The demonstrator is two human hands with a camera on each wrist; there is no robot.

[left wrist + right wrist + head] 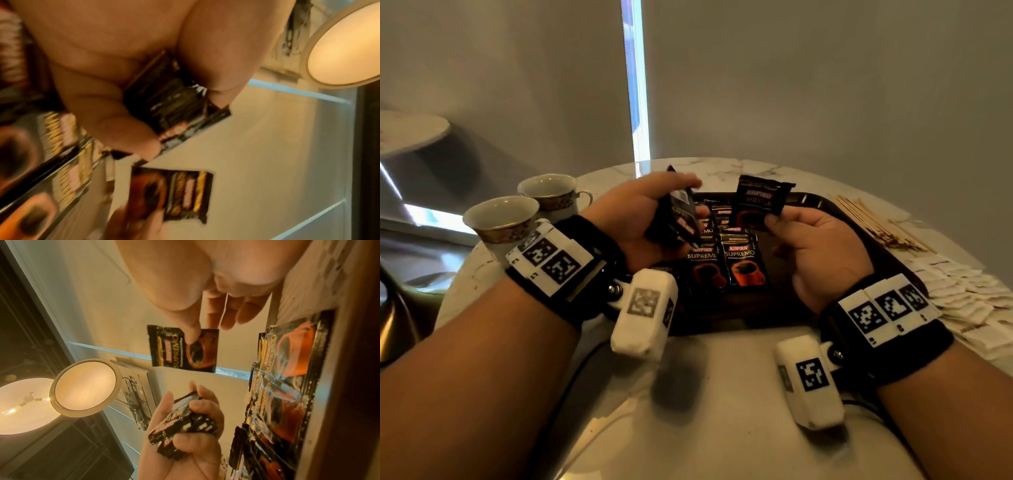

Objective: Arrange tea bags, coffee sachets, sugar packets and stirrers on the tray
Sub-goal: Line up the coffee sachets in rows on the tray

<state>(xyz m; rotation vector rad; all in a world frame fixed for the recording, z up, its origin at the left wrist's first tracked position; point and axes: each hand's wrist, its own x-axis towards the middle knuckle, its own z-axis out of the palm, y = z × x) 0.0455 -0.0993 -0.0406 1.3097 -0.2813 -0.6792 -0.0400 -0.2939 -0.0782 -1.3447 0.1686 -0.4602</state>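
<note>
The left hand [643, 219] curls round a small stack of coffee sachets [678, 219], apparently a supply to deal from, while the right hand [815, 246] pinches a single sachet [760, 202] by its corner above the dark tray [866, 233], likely about to join the overlapping rows [726, 263] printed "KOPIKO SUPREMO". Stirrers [876, 222] and white packets [962, 291] wait on the marble surface [722, 394] to the right

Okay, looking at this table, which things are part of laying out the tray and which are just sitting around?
Part of the job:
- tray
- coffee sachets on it
- bundle of sachets in the left hand
- single sachet in the right hand
- stirrers
- white packets

Just lying about:
- two cups
- side table
</note>
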